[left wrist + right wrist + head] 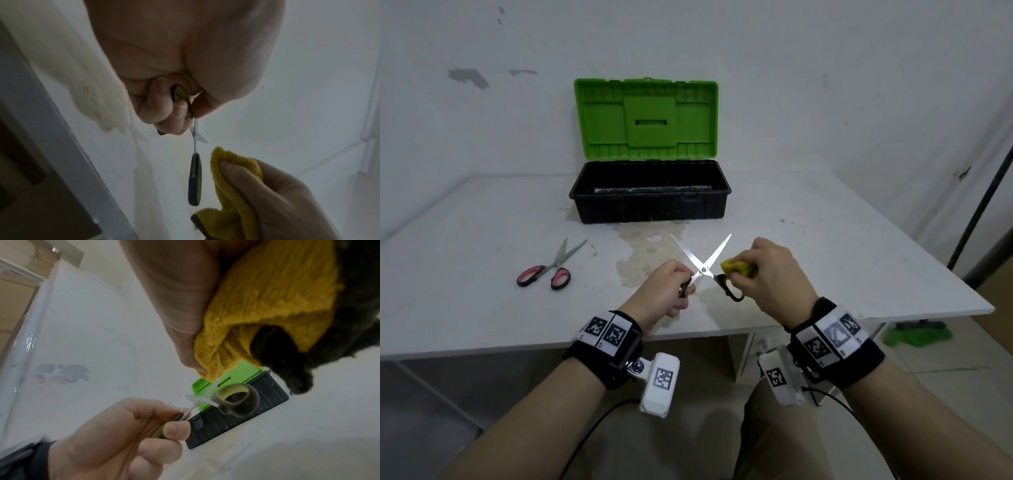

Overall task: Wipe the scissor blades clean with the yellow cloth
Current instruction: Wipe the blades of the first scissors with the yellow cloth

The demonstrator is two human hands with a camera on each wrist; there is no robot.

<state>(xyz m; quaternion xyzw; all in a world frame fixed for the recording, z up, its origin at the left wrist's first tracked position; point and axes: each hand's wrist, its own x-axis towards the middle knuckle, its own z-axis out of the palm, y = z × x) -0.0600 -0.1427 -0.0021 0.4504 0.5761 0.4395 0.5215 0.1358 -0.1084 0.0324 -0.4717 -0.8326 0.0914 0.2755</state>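
Dark-handled scissors (702, 263) are held above the table with their blades spread wide in an X. My left hand (666, 287) grips one handle loop (180, 97), fingers curled round it. The other handle (732, 291) (236, 400) hangs free. My right hand (767, 274) holds the bunched yellow cloth (736, 267) (232, 178) (267, 313), pinched between thumb and fingers, just right of the pivot at the base of the right-pointing blade. In the left wrist view the cloth sits a little apart from the scissors.
A second pair of scissors with red-and-black handles (551, 267) lies on the white table (482, 240) at the left. An open toolbox with a green lid (647, 116) and black base (650, 202) stands at the back. A dried stain (643, 253) marks the table centre.
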